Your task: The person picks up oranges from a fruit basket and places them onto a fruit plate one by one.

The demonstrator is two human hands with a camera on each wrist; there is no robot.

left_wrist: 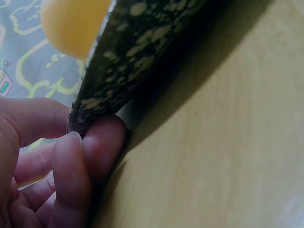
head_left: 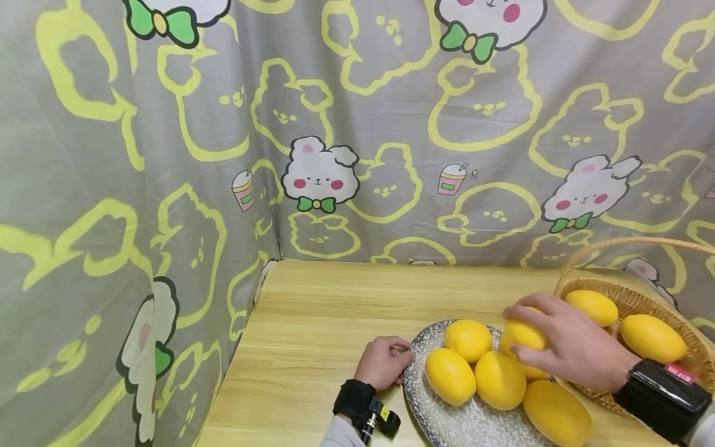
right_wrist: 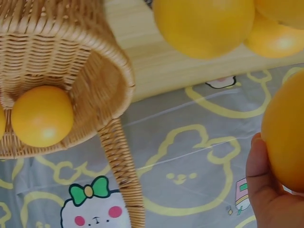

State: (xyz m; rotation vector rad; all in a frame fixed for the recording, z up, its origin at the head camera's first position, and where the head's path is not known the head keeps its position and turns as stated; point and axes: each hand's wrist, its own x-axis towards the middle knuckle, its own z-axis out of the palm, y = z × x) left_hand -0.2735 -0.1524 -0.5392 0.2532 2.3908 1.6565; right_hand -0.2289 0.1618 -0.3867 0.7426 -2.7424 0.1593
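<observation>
My right hand (head_left: 575, 341) holds a yellow lemon (head_left: 524, 335) above the far right part of a speckled grey plate (head_left: 480, 425). Thumb and fingers wrap its sides; in the right wrist view this lemon (right_wrist: 289, 137) is cut off by the frame's edge. Several more lemons (head_left: 501, 380) lie on the plate, one partly hidden beneath the held one. At the plate's left rim, my left hand (head_left: 384, 361) pinches the edge. Up close in the left wrist view, the fingers (left_wrist: 102, 142) sit against the rim and underside of the plate (left_wrist: 128, 52).
A wicker basket (head_left: 692, 323) with a tall handle stands right of the plate, beneath my right forearm, and two lemons (head_left: 652, 338) show inside it. The wooden table (head_left: 301, 347) meets a patterned grey curtain (head_left: 391, 124) at its back and left edges.
</observation>
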